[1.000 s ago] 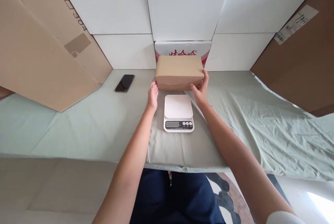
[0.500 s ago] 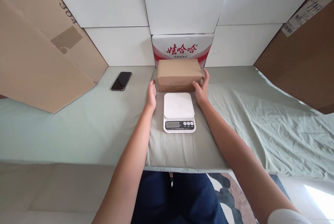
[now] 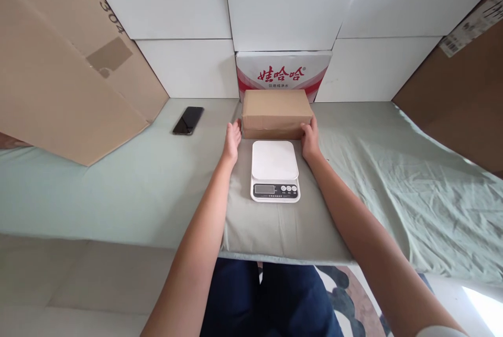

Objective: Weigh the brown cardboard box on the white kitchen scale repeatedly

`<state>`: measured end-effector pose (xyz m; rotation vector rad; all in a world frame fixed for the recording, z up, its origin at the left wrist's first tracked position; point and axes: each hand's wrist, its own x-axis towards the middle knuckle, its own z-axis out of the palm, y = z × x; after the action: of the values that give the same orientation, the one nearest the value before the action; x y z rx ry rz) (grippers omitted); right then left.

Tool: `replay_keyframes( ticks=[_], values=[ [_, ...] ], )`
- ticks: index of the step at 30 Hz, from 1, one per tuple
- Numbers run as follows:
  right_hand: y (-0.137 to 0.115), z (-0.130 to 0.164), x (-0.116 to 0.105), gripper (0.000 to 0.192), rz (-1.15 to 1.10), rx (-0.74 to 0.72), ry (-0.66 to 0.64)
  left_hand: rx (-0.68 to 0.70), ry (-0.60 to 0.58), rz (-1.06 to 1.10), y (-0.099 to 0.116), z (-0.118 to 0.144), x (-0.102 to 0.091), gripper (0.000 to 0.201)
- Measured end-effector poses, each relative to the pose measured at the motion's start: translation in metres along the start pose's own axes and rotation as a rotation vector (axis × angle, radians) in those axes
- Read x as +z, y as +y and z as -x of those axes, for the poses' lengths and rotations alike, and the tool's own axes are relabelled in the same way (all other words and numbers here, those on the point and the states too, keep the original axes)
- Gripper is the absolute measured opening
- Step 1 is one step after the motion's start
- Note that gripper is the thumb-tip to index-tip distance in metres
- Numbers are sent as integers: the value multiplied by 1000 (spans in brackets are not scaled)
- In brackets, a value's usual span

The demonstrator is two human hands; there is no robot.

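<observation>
Centrally, the left hand (image 3: 231,140) and right hand (image 3: 310,139) flank the brown box (image 3: 276,113) (fingers spread, touching its ends) behind the scale (image 3: 274,170) on the table (image 3: 129,190).

Two hands are showing: the left hand (image 3: 231,141) and the right hand (image 3: 310,141). One brown box (image 3: 276,112) is sitting between them. One white scale (image 3: 274,170) is lying just below the hands. One black phone (image 3: 188,120) is lying off to the left of the left hand. One red and white box (image 3: 283,74) is standing behind the brown box. Two big cardboard sheets are leaning, one (image 3: 58,75) far left and one (image 3: 459,96) far right.
</observation>
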<state>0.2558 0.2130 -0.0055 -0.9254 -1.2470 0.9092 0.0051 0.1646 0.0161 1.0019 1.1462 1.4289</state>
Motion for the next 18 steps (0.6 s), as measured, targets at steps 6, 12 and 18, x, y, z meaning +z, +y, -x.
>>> replay_keyframes(
  ticks=[6, 12, 18],
  values=[
    [-19, 7, 11, 64, 120, -120, -10, 54, -25, -18, -5, -2, 6, 69],
    [-60, 32, 7, 74, 98, -256, -114, 269, -60, -14, 16, 38, -1, 75],
    [-80, 102, -8, 92, 219, -298, -124, 303, -44, -62, 19, 132, -15, 78]
  ],
)
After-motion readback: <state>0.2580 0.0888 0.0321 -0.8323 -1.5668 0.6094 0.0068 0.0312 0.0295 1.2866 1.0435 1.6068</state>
